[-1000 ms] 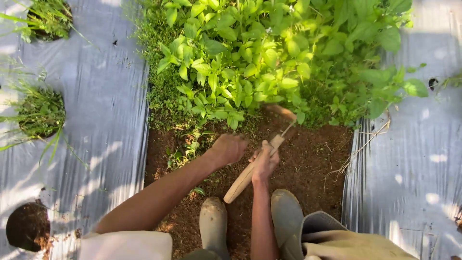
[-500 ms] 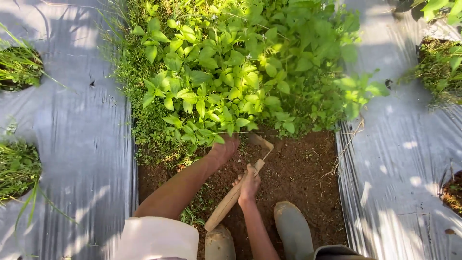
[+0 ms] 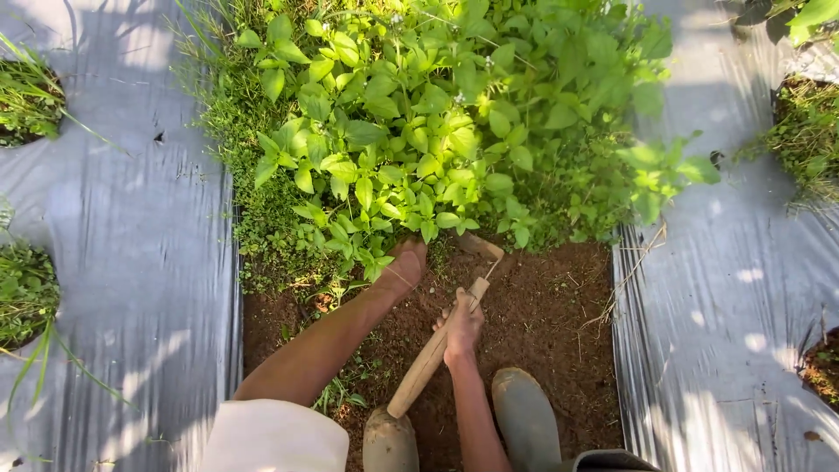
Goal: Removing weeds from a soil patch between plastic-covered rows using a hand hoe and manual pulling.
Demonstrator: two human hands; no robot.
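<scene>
Hands on hoe, weeds

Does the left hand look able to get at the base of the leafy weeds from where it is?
Probably yes: the left hand is already at the edge of the leafy weeds, low by the bare soil, with nothing between them.

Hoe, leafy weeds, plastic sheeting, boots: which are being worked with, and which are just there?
In use:
right hand gripping wooden-handled hoe
left hand at leafy weeds
bare soil

Just there:
grey plastic sheeting
grass tufts
boots
</scene>
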